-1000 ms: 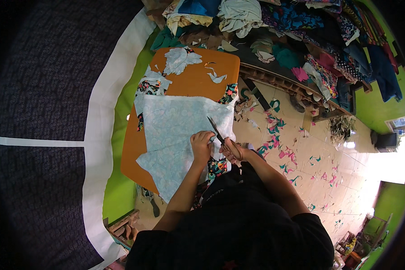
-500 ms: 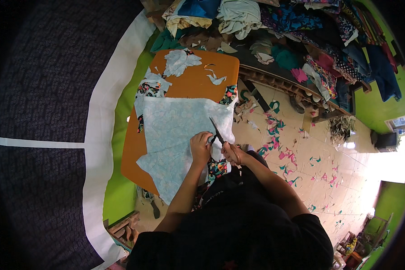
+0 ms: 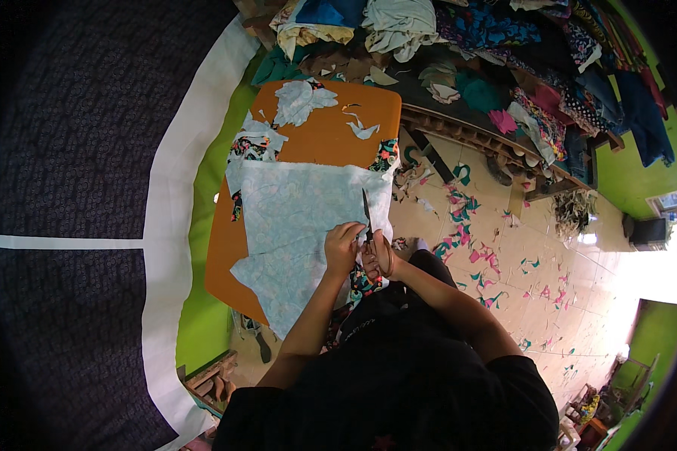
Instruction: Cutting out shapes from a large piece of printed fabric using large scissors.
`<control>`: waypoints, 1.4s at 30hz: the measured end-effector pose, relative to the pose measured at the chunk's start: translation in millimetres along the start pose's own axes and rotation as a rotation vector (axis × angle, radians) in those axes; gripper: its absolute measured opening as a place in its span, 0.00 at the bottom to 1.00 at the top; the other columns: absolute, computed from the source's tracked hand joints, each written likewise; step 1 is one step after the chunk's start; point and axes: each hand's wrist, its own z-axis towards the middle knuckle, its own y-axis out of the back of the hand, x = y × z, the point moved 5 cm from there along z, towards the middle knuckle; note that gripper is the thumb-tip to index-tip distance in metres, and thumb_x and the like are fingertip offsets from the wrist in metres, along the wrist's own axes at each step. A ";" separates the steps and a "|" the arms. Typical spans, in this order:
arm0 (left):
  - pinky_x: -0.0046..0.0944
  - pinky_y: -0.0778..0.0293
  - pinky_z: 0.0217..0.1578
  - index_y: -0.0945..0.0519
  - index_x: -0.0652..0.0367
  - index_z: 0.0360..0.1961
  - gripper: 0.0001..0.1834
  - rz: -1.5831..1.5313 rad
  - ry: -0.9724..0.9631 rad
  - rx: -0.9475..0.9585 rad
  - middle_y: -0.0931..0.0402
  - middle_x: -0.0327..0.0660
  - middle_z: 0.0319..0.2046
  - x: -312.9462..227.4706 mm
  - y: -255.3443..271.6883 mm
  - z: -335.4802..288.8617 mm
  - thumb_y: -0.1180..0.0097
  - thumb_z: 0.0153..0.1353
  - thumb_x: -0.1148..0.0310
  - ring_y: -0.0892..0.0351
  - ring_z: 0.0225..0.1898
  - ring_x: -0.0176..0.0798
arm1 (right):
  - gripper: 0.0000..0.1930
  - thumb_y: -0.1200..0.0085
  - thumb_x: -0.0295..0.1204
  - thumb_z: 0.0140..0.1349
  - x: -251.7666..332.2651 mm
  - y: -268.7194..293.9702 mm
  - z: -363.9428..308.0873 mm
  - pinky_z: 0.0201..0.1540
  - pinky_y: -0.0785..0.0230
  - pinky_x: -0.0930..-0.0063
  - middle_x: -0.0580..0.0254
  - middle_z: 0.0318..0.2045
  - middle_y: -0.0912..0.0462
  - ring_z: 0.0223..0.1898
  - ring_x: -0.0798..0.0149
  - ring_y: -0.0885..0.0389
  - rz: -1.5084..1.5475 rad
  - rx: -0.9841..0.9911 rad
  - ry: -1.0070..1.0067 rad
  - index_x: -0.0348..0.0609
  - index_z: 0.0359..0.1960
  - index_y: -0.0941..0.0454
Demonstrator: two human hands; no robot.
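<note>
A large piece of cloth, pale blue with its faint print showing through, is spread over the orange table. Its dark, colourful printed side shows where it hangs at the near edge. My right hand holds scissors, their dark blades pointing away from me over the cloth. Just left of it, my left hand has its fingers pinched together at the cloth. The two hands are close together, and the small area between their fingertips is partly hidden.
Pale scraps and printed offcuts lie on the table's far part. Piled fabrics cover a wooden bench at the back. Colourful clippings litter the tiled floor at right. Dark fabric fills the left side.
My right hand has turned and come closer to my left hand. The scissors have swung more upright, and their blades look closer together. The cloth has hardly moved.
</note>
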 end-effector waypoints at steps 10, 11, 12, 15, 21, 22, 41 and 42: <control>0.39 0.35 0.30 0.24 0.57 0.30 0.17 0.000 0.002 -0.034 0.26 0.38 0.30 -1.9 1.6 2.8 0.50 0.34 0.83 0.28 0.31 0.43 | 0.34 0.73 0.72 0.41 -2.3 -6.4 4.2 0.12 0.57 0.83 0.77 0.10 0.51 0.09 0.78 0.54 0.073 0.011 0.064 0.51 0.22 0.43; 0.38 0.35 0.30 0.24 0.57 0.30 0.17 -0.002 0.000 -0.028 0.26 0.38 0.30 -1.6 1.6 2.8 0.50 0.34 0.83 0.28 0.31 0.43 | 0.34 0.73 0.72 0.41 -1.3 -6.1 6.3 0.12 0.57 0.83 0.77 0.10 0.51 0.09 0.78 0.54 0.073 0.011 0.063 0.51 0.22 0.43; 0.38 0.35 0.31 0.24 0.57 0.30 0.18 -0.005 -0.003 -0.022 0.26 0.38 0.30 -1.5 1.3 2.8 0.50 0.33 0.83 0.28 0.32 0.43 | 0.34 0.73 0.72 0.40 1.8 -5.6 9.6 0.12 0.57 0.83 0.77 0.10 0.51 0.09 0.78 0.53 0.117 0.012 0.068 0.50 0.21 0.42; 0.38 0.35 0.32 0.24 0.57 0.30 0.18 -0.033 0.013 -0.020 0.26 0.38 0.31 4.0 0.1 -0.5 0.50 0.32 0.83 0.27 0.32 0.43 | 0.35 0.73 0.73 0.40 7.3 -12.2 7.5 0.12 0.57 0.83 0.78 0.10 0.51 0.09 0.78 0.53 0.167 0.021 0.035 0.50 0.19 0.41; 0.38 0.34 0.33 0.24 0.57 0.30 0.18 -0.018 0.013 -0.019 0.25 0.39 0.31 -0.1 2.6 3.3 0.51 0.32 0.83 0.27 0.33 0.43 | 0.37 0.80 0.76 0.35 3.6 -18.1 8.7 0.14 0.60 0.81 0.78 0.09 0.53 0.09 0.76 0.55 0.118 -0.034 0.006 0.51 0.16 0.42; 0.38 0.34 0.33 0.24 0.57 0.30 0.18 -0.017 0.014 -0.019 0.25 0.39 0.31 0.0 3.1 3.7 0.51 0.32 0.83 0.27 0.33 0.43 | 0.37 0.80 0.76 0.34 5.6 -19.2 8.4 0.14 0.60 0.80 0.78 0.09 0.54 0.08 0.76 0.55 0.091 -0.070 0.040 0.51 0.15 0.43; 0.40 0.34 0.34 0.25 0.57 0.32 0.18 -0.103 0.088 0.035 0.27 0.41 0.32 8.3 3.8 4.6 0.48 0.35 0.81 0.28 0.34 0.46 | 0.41 0.78 0.75 0.37 11.4 -1.5 18.7 0.13 0.55 0.81 0.76 0.11 0.50 0.10 0.76 0.53 0.112 -0.084 0.078 0.44 0.20 0.38; 0.40 0.34 0.33 0.26 0.58 0.33 0.16 -0.135 0.126 0.019 0.27 0.43 0.32 10.4 4.0 6.1 0.48 0.37 0.81 0.28 0.34 0.47 | 0.41 0.78 0.75 0.37 11.6 0.0 15.8 0.13 0.55 0.81 0.76 0.11 0.50 0.10 0.76 0.53 0.114 -0.086 0.081 0.44 0.20 0.38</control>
